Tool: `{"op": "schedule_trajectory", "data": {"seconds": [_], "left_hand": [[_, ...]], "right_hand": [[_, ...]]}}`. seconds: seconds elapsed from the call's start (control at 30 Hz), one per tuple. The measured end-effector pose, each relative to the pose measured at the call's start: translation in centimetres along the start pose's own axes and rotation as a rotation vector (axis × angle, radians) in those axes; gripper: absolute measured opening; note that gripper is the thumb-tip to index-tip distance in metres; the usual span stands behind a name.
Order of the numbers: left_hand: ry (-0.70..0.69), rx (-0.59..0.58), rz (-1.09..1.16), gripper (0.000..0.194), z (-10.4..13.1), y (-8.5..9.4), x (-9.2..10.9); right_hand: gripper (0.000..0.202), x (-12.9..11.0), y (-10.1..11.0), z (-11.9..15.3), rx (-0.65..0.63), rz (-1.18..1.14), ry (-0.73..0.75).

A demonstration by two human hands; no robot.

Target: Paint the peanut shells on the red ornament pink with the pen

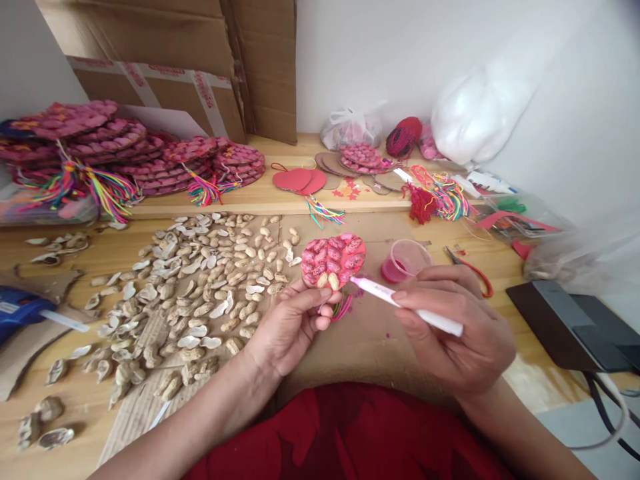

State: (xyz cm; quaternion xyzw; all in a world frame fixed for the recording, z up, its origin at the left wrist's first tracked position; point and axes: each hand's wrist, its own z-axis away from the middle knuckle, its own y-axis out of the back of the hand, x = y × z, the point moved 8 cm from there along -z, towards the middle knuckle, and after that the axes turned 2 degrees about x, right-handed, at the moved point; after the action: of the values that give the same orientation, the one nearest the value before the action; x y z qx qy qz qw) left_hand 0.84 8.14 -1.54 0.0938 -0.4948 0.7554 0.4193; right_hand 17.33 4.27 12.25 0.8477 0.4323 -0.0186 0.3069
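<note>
My left hand (295,317) pinches the lower edge of a round red disc (333,260) covered with peanut shells. Most of these shells are pink; two near my thumb keep their natural tan. Multicoloured threads hang below the disc, partly behind my fingers. In my right hand (455,327) is a white marker pen (407,307), its pink-violet tip at the disc's lower right edge. Whether the tip touches a shell I cannot tell. Beyond my right fingers stands a clear plastic cup (407,260) with pink liquid in it.
Loose peanut shells (200,287) spread over the cardboard on the left, beside a blue glue gun (25,310). Finished pink discs (150,153) are stacked on the raised shelf behind. Orange-handled scissors (475,272) and a dark device (565,327) lie to the right.
</note>
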Motion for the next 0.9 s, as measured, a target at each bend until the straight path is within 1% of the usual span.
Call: {"op": "schedule_trajectory", "data": {"seconds": [0.07,0.23,0.37,0.4,0.53,0.7,0.83,0.9], "left_hand": [[0.012,0.005,0.002,0.011,0.02,0.03,-0.02],[0.020,0.000,0.018,0.010,0.17,-0.06,0.09],[0.033,0.004,0.013,0.009,0.22,-0.05,-0.06],[0.032,0.009,0.012,0.009,0.20,-0.02,-0.09],[0.033,0.021,0.019,0.009,0.10,0.05,-0.18],[0.037,0.024,0.020,0.010,0.13,0.01,-0.09],[0.034,0.023,0.011,0.010,0.23,-0.05,0.03],[0.031,0.011,0.008,0.011,0.22,-0.15,0.07]], "right_hand": [[0.023,-0.10,-0.21,0.03,-0.023,0.004,0.007],[0.022,0.33,0.41,0.05,0.045,0.038,-0.032],[0.023,0.00,-0.08,0.06,-0.022,-0.021,0.012],[0.022,0.07,-0.09,0.05,-0.021,-0.013,0.008],[0.022,0.58,0.42,0.04,0.044,0.018,-0.028],[0.023,0.33,-0.06,0.09,-0.020,-0.042,0.016],[0.019,0.58,0.41,0.10,0.038,0.019,-0.026],[0.019,0.53,0.36,0.14,0.031,-0.002,-0.026]]}}
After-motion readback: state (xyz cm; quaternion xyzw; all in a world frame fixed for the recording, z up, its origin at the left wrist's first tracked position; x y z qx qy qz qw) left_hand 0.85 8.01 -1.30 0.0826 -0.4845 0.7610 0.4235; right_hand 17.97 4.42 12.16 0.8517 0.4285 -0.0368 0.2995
